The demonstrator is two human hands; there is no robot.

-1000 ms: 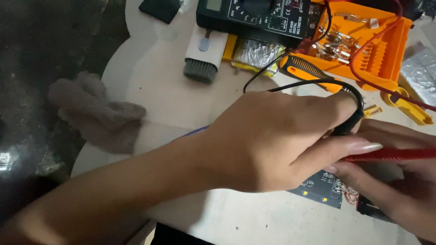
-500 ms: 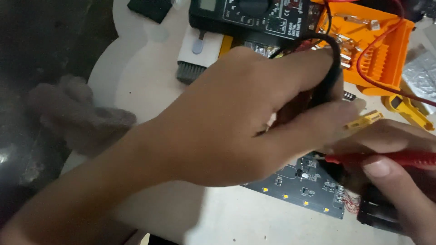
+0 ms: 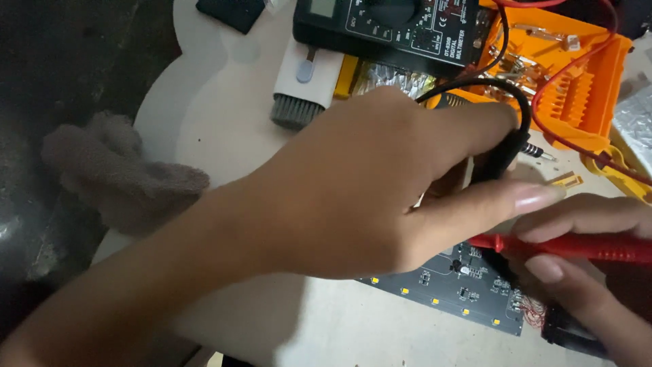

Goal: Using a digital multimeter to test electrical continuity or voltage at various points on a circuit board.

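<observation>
My left hand (image 3: 367,183) reaches across the middle and grips a black test probe (image 3: 499,160) between thumb and fingers, its black lead looping up behind the knuckles. Coming in from the lower right, my right hand (image 3: 591,272) holds a red test probe (image 3: 570,246) lying nearly flat. Both probes point down at a dark circuit board (image 3: 451,292) with small yellow parts, which my left hand partly hides. The probe tips are hidden. A black multimeter (image 3: 401,27) lies at the top, red and black leads running from it.
An orange plastic tray (image 3: 584,81) with small parts sits at the top right. A white brush tool (image 3: 302,85) lies beside the multimeter, foil packets (image 3: 387,76) under it. A grey cloth (image 3: 115,173) rests at the pale table's (image 3: 217,102) left edge, dark floor beyond.
My left hand has lifted and rolled upward with the black probe, uncovering more of the circuit board. My right hand with the red probe has stayed almost where it was.
</observation>
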